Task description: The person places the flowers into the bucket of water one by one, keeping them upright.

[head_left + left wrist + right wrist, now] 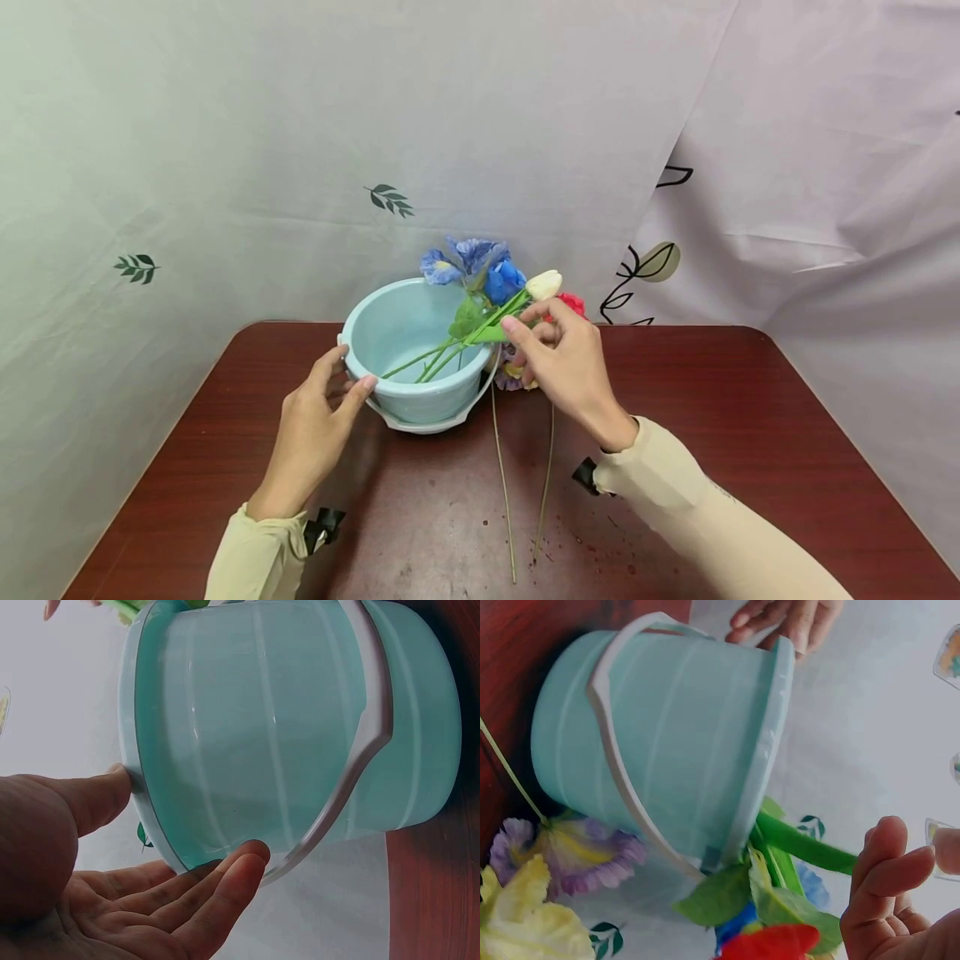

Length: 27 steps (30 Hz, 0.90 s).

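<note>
A: How far along does it look?

B: Partway, I'd judge. The tulip point(544, 285) leans across the right side of the bucket point(431, 408), its bloom beyond the rim and green stems slanting inside. The iris point(476, 254) and a blue bloom point(504, 282) crowd the far right rim — I can't trace which stem belongs to which.

A: And what's left?

B: The purple flower point(604, 859) and yellow flower point(536, 915) are outside, beside the bucket, with two long stems point(504, 483) on the table point(750, 433). The red flower point(573, 304) shows behind the right hand point(573, 367); its stem is hidden, so I can't count it either way.

A: What are the fingers doing?

B: The left hand point(307, 425) has thumb and fingers spread apart, touching the rim, seemingly to steady it. The right hand's fingers are bent beside the tulip's leaf point(487, 335) — whether they pinch it, I can't tell.
</note>
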{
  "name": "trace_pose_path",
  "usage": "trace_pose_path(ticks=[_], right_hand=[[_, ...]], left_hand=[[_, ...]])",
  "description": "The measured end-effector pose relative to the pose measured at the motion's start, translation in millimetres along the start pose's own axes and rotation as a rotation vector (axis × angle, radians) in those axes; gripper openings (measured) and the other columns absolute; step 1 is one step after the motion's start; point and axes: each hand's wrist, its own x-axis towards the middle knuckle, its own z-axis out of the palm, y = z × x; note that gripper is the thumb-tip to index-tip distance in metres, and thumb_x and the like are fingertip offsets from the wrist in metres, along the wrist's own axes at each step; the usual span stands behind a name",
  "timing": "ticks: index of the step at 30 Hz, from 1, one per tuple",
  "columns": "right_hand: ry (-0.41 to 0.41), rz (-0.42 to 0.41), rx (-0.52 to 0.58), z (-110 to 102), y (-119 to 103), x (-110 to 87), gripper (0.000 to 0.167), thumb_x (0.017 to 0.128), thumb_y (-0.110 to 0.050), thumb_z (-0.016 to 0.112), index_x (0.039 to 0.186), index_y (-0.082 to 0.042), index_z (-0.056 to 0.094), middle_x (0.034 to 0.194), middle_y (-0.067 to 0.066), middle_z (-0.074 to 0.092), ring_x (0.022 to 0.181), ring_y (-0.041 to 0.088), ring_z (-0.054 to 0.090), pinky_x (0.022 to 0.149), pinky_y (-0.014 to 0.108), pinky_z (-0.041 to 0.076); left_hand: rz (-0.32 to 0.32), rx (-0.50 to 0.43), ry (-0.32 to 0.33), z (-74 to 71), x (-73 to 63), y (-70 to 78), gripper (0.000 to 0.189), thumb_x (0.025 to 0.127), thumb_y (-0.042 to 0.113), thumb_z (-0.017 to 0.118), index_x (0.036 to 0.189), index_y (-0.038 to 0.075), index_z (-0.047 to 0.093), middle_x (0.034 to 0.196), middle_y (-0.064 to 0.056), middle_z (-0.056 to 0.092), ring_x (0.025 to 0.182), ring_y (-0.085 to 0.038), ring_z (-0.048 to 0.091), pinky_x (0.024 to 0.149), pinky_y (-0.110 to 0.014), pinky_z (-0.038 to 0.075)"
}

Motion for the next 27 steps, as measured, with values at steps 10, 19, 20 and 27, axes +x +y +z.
trace_pose_path(ticks=[10, 19, 20, 27], right_hand=[[0.081, -0.005, 0.009, -24, -3, 9.2, 0.020, 0.096, -0.024, 0.062, 0.098, -0.004, 0.061, 0.061, 0.015, 0.062, 0.045, 0.029, 0.058, 0.042, 0.029, 0.047], [0.230, -0.027, -0.086, -45, 11, 19.5, 0.019, 0.094, -0.019, 0.062, 0.100, -0.001, 0.062, 0.070, 0.018, 0.065, 0.050, 0.021, 0.058, 0.047, 0.024, 0.046], [0.239, -0.022, -0.088, -47, 14, 20.4, 0.018, 0.094, -0.018, 0.063, 0.100, -0.001, 0.062, 0.071, 0.017, 0.065, 0.050, 0.021, 0.058, 0.046, 0.024, 0.047], [0.284, 0.033, -0.117, -57, 25, 24.6, 0.023, 0.094, -0.020, 0.063, 0.106, -0.001, 0.060, 0.075, 0.006, 0.064, 0.048, 0.010, 0.055, 0.046, 0.023, 0.048]], left_hand=[[0.003, 0.005, -0.003, -0.3, -0.5, 0.2, 0.054, 0.094, 0.021, 0.065, 0.140, 0.001, 0.045, 0.119, -0.019, 0.061, 0.099, -0.030, 0.066, 0.082, -0.042, 0.055], [0.006, 0.000, -0.001, -0.2, -0.9, 0.0, 0.053, 0.094, 0.020, 0.065, 0.140, 0.001, 0.045, 0.119, -0.018, 0.061, 0.100, -0.028, 0.065, 0.082, -0.041, 0.055], [0.005, 0.000, -0.002, -0.2, -0.9, 0.2, 0.053, 0.094, 0.021, 0.065, 0.140, 0.002, 0.045, 0.119, -0.018, 0.061, 0.100, -0.028, 0.065, 0.082, -0.041, 0.055], [0.002, 0.003, -0.002, 0.0, -0.7, 0.4, 0.054, 0.093, 0.020, 0.065, 0.140, 0.002, 0.045, 0.119, -0.018, 0.061, 0.100, -0.029, 0.065, 0.083, -0.041, 0.055]])
